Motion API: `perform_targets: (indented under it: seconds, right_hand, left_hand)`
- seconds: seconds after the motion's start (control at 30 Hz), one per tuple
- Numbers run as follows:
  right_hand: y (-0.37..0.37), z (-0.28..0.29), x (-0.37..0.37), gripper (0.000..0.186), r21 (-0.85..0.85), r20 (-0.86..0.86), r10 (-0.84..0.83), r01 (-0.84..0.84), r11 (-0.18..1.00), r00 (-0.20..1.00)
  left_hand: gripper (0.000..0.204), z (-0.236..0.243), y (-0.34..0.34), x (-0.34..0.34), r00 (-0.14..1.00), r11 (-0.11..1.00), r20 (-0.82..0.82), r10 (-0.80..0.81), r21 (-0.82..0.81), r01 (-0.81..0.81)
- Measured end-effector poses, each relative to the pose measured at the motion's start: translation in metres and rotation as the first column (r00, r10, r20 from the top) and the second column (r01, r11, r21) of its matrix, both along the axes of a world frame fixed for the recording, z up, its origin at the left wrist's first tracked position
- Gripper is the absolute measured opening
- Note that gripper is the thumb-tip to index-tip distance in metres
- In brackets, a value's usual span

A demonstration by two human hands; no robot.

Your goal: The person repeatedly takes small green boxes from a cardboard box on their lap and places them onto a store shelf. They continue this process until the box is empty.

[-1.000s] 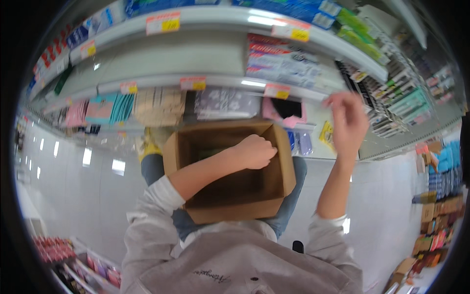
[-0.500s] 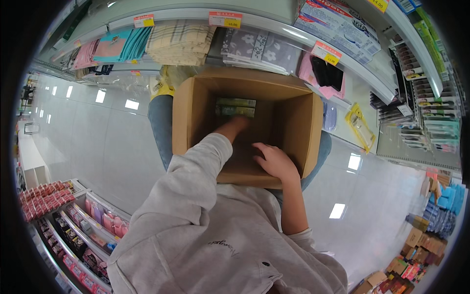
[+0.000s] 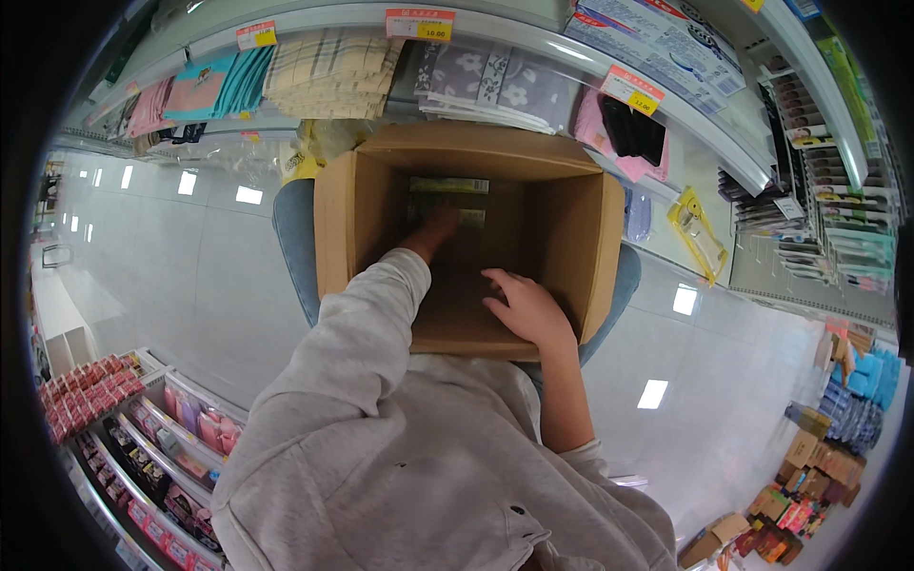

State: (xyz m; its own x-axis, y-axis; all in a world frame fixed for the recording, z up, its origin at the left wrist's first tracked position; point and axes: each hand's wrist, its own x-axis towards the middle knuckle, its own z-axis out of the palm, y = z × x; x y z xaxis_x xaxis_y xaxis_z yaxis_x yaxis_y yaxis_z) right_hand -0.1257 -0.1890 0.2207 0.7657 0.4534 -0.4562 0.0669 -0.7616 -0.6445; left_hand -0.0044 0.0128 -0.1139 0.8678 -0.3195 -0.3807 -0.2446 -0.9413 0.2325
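An open cardboard box rests between my knees, its inside dim. Deep within it, at the far left, lie slim green-and-yellow cartons. My left hand reaches down to them and covers part of a nearer small carton; shadow hides its fingers, so a grip cannot be made out. Over the box's near right side hovers my right hand, thumb and fingers apart, holding nothing.
A shelf ahead carries folded towels, plaid cloths, blue-white cartons and a black phone on a pink pack. Hanging goods line the right. Stocked shelves stand at lower left, with piled boxes at lower right.
My left hand has shifted slightly left inside the box, now covering more of the nearer carton. My right hand stays over the near side. The whole view has moved slightly.
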Motion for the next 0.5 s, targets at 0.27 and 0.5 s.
perform_targets:
  seconds: [0.27, 0.5]
  right_hand:
    - [-0.001, -0.009, -0.003, 0.043, -0.025, -0.001, -0.006, 0.006, 1.000, 1.000]
    - [0.001, -0.007, -0.003, 0.044, -0.038, -0.009, -0.010, 0.010, 0.999, 1.000]
  left_hand:
    - [0.034, -0.013, 0.000, -0.047, 0.987, 0.995, 0.128, -0.097, -0.001, 0.098]
    - [0.033, -0.019, 0.013, -0.051, 0.976, 0.995, -0.211, -0.045, -0.092, 0.026]
